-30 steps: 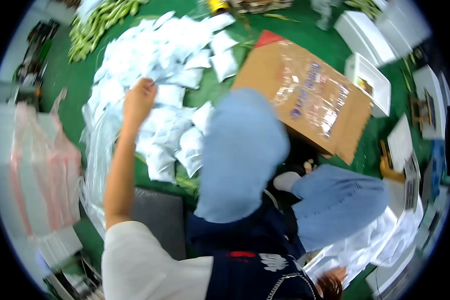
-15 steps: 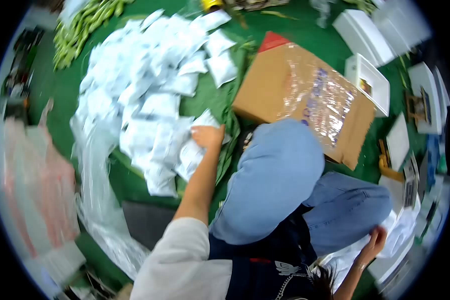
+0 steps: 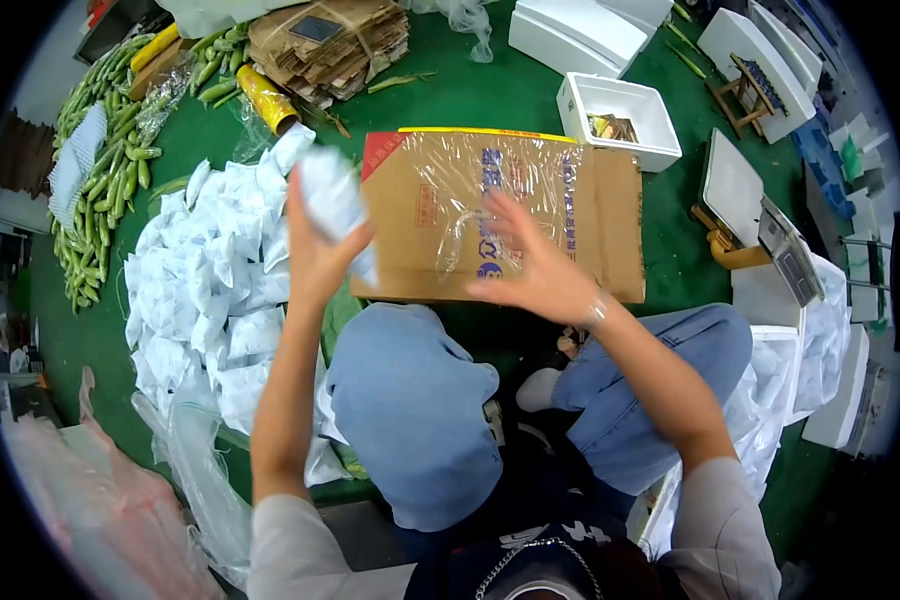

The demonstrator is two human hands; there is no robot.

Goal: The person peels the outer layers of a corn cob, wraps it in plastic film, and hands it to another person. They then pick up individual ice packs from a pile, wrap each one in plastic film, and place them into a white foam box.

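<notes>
From where I sit, the far left of my view is cropped by the lens's dark rim, so the pink-striped plastic bag (image 3: 105,500) shows only in part, above it a spread of long green vegetables (image 3: 100,235), some covered by a pale sheet (image 3: 78,165). Next comes the heap of white packets (image 3: 205,285), its near side partly masked by my view of the left forearm, its lower layers buried. The left hand (image 3: 318,250) is gripping one white packet (image 3: 332,190) between thumb and fingers, raised beside the left edge of the cardboard box (image 3: 598,220); motion blurs it, and I can't read any marking on it. The right hand (image 3: 535,265) is spread, fingers parted and holding nothing, over the box; I can't tell whether it touches the taped top, and it hides some of the printing there. Beyond, a foam box (image 3: 655,152) contains small items too tiny for me to identify. At far right, white plastic lining (image 3: 765,390) is partly blocked by the right knee (image 3: 710,340), and the edge falls into black.
</notes>
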